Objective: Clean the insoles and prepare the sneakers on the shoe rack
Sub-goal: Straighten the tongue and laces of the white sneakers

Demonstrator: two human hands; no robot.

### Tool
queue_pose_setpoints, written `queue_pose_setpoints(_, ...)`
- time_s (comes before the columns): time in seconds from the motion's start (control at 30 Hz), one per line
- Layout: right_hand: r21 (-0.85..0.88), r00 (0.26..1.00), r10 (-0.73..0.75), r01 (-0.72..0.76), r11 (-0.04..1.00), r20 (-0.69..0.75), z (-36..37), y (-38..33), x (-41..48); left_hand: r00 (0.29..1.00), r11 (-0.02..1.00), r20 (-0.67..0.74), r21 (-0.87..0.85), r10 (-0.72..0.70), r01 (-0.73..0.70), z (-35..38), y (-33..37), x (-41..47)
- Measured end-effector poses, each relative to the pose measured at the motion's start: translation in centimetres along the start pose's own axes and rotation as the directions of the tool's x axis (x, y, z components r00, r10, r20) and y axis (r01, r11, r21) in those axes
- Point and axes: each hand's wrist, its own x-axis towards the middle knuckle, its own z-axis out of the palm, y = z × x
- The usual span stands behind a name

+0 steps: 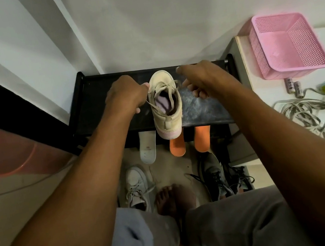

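A beige high-top sneaker (166,103) with a pale pink sole stands on the dusty top of the black shoe rack (201,106), toe towards the wall, a lilac insole visible inside. My left hand (126,94) pinches a lace on the shoe's left side. My right hand (199,80) pinches the lace on its right side, fingers curled. A white insole (148,148) and two orange insoles (177,147) (202,139) stick out from the shelf below.
A white sneaker (136,187) and dark grey sneakers (216,176) lie on the floor by my bare feet. At right, a white counter holds a pink basket (288,47), batteries, tangled laces (302,110) and small pots. A pink bucket (6,151) sits at left.
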Motion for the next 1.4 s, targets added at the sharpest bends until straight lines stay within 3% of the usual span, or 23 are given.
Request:
queue_pose_setpoints(0.17, -0.049, 0.992, 0.065, -0.060, 0.997, 0.106, 0.9, 0.1, 0.7, 0.997, 0.999, 0.071, 0.029, -0.037, 0.035, 0.7, 0.5, 0.6)
queue_pose_setpoints(0.33, -0.041, 0.965, 0.080, -0.072, 0.997, 0.249, 0.6, -0.1, 0.8, 0.954, 0.987, 0.266, -0.046, -0.136, 0.153, 0.7, 0.7, 1.0)
queue_pose_setpoints(0.43, -0.076, 0.941, 0.085, -0.064, 0.995, 0.326, 0.8, -0.2, 0.5, 0.946, 0.987, 0.296, -0.043, -0.134, 0.153, 0.9, 0.8, 1.1)
queue_pose_setpoints(0.63, -0.308, 0.988, -0.071, 0.111, 0.945, 0.139, 2.3, 0.5, 0.9, 0.949, 0.990, 0.283, 0.021, -0.139, 0.139, 1.6, 0.6, 1.7)
queue_pose_setpoints(0.8, -0.500, 0.983, -0.183, 0.161, 0.851, 0.006, 3.8, 1.0, 1.9, 0.980, 0.998, 0.196, 0.053, -0.039, 0.029, 2.5, 0.0, 1.7)
queue_pose_setpoints(0.93, -0.490, 0.968, -0.240, 0.174, 0.854, -0.074, 3.9, 1.7, 2.2, 0.995, 0.998, 0.104, 0.067, -0.008, 0.001, 3.1, -0.4, 1.6)
queue_pose_setpoints(1.1, -0.473, 0.964, -0.236, 0.152, 0.868, -0.125, 4.1, 2.5, 2.7, 0.991, 1.000, 0.132, 0.017, 0.000, -0.002, 3.5, -1.0, 1.1)
queue_pose_setpoints(1.27, -0.415, 0.982, -0.177, 0.132, 0.900, -0.071, 4.3, 2.8, 2.9, 0.978, 1.000, 0.208, -0.017, -0.010, 0.014, 3.6, -0.5, 0.4)
queue_pose_setpoints(1.4, -0.249, 0.994, -0.104, 0.097, 0.964, -0.017, 4.3, 2.2, 2.5, 0.980, 0.998, 0.197, -0.029, -0.042, 0.049, 3.0, -0.1, 0.4)
